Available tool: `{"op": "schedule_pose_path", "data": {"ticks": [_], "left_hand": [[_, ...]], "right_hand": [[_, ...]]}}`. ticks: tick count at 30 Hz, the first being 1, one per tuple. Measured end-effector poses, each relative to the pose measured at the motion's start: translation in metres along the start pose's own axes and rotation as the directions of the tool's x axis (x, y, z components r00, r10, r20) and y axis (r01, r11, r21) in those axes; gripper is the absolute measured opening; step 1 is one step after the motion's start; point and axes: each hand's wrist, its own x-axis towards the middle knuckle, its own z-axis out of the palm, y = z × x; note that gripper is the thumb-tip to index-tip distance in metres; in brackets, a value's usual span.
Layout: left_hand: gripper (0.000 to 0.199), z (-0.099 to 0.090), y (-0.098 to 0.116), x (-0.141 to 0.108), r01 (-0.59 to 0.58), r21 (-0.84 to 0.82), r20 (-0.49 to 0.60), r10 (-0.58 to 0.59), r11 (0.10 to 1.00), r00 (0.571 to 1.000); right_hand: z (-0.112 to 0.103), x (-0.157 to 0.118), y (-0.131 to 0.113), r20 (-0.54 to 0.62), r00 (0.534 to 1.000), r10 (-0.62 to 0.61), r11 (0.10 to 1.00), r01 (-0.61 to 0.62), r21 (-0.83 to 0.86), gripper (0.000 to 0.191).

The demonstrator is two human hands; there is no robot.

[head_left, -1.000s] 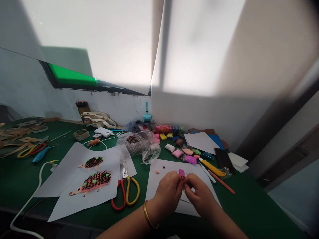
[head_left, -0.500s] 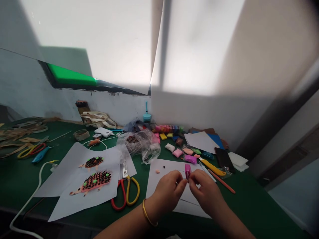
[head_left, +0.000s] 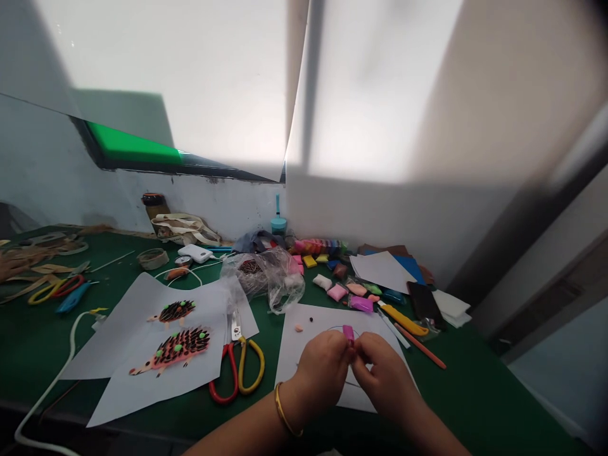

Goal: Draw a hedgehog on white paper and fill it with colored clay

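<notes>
Between my two hands is a small magenta packet of modelling clay (head_left: 348,332), its upper part standing up above the fingers. My left hand (head_left: 323,364), with a gold bangle at the wrist, pinches its lower end. My right hand (head_left: 382,370) pinches the same end from the other side, fingertips meeting. Below them lies a white sheet of paper (head_left: 292,348) with a thin curved line drawn on it, partly covered by my hands. A small peach lump (head_left: 298,328) and a tiny dark bead-like ball (head_left: 311,319) rest on its left part.
Large scissors (head_left: 236,335) with red and yellow handles lie left of the sheet. Further left are paper sheets with decorated hedgehog pictures (head_left: 183,347). Several clay packets (head_left: 338,292), a yellow cutter (head_left: 403,320), an orange stick (head_left: 422,347) and a dark phone (head_left: 426,305) lie behind and right.
My hands have come closer together and shifted slightly left with the magenta packet. The packet now stands lower, with less of it showing above my fingers.
</notes>
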Motion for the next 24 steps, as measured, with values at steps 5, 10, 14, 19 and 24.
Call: {"op": "schedule_pose_path", "data": {"ticks": [5,10,14,19,24], "left_hand": [[0.018,0.006,0.0,-0.002,-0.065,0.198,0.02,0.063,0.978,0.998],[0.016,0.002,0.004,-0.004,-0.013,0.223,0.044,0.003,0.975,0.999],[0.019,-0.011,0.006,0.001,0.035,0.048,0.07,-0.038,0.998,0.997],[0.022,-0.023,0.004,0.008,0.236,-0.3,0.19,-0.185,0.924,0.964],[0.019,-0.026,0.001,0.011,0.305,-0.439,0.28,-0.194,0.845,0.94]], "right_hand": [[0.0,0.001,0.002,-0.055,0.994,-0.089,0.981,0.078,-0.177,0.019],[-0.007,0.002,0.011,-0.139,0.988,-0.061,0.983,0.036,-0.178,0.018],[-0.016,0.003,0.014,-0.06,0.998,0.032,0.999,-0.03,0.035,0.017],[-0.021,0.003,0.021,0.105,0.989,-0.102,0.941,0.062,0.334,0.041],[-0.011,0.005,0.023,0.239,0.966,-0.098,0.891,-0.021,0.453,0.063]]}}
